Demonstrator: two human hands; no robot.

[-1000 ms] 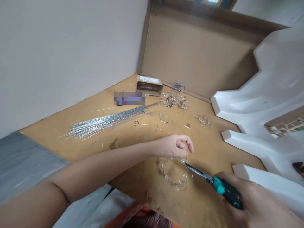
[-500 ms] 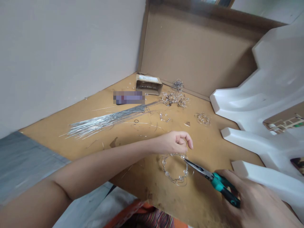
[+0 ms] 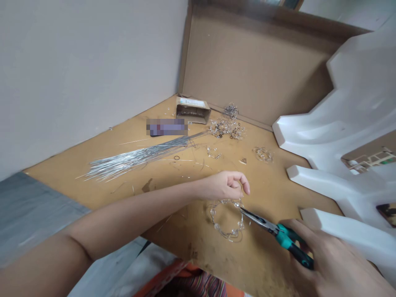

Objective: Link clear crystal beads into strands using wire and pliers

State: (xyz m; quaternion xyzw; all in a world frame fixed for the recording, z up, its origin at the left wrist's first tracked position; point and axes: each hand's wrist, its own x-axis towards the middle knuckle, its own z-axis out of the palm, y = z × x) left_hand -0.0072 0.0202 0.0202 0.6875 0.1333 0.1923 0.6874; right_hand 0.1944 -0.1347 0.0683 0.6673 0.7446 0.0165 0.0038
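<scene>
Left hand (image 3: 227, 185) is curling its fingers at the far edge of a beaded wire ring (image 3: 217, 227); contact is partly hidden, so cannot tell if the grip is closing on the wire. Right hand (image 3: 335, 255) is gripping the pliers (image 3: 286, 238) by their green and black handles, and the narrow tips are reaching the ring's far right edge, beside a clear bead. Ring is sitting over the near part of the table (image 3: 262, 181), between the left hand and the table's near edge. Beyond the left forearm, a bundle of straight wires (image 3: 139, 156) is lying, with a blurred-out item (image 3: 167, 127) just behind it. Open small box (image 3: 193, 103) is standing near the back, and a pile of beaded wire (image 3: 224, 126) is lying to its right. Another beaded coil (image 3: 263, 155) is resting farther right, well apart from the pile.
</scene>
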